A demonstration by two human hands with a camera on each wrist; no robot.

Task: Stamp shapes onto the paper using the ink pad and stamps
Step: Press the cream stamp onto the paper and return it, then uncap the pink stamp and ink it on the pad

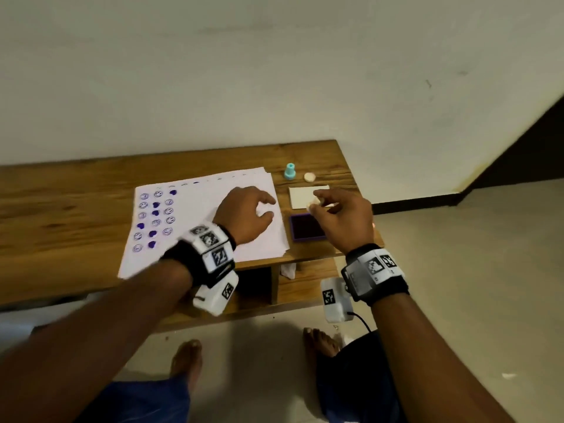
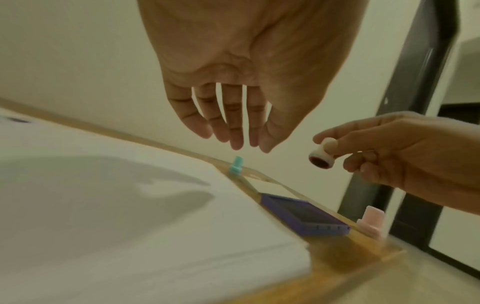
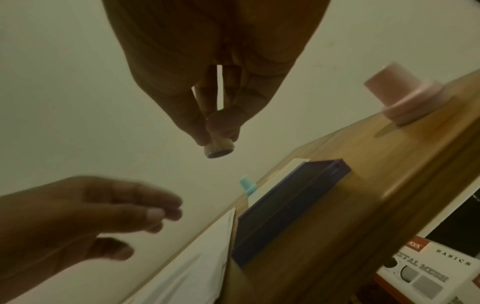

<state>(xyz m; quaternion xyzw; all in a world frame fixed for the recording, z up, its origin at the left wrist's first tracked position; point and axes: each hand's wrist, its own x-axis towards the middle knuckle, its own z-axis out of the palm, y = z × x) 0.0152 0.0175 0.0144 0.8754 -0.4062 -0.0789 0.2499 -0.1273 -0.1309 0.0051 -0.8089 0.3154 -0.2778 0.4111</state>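
White paper (image 1: 232, 190) lies on the wooden table (image 1: 76, 209), with purple smiley and heart prints (image 1: 155, 218) in columns at its left. My left hand (image 1: 270, 207) hovers over the paper's right part, fingers relaxed and holding nothing (image 2: 233, 142). My right hand (image 1: 316, 203) pinches a small cream stamp (image 2: 322, 156) in the air above the open purple ink pad (image 1: 306, 227), its inked face (image 3: 219, 151) pointing down. The pad sits just right of the paper (image 2: 130, 205).
A teal stamp (image 1: 289, 171) and a cream cap (image 1: 309, 177) stand at the table's back. A white rectangular lid (image 1: 300, 195) lies behind the pad. A pink stamp (image 3: 402, 96) stands near the right edge. A printed box (image 3: 428, 267) sits below the table.
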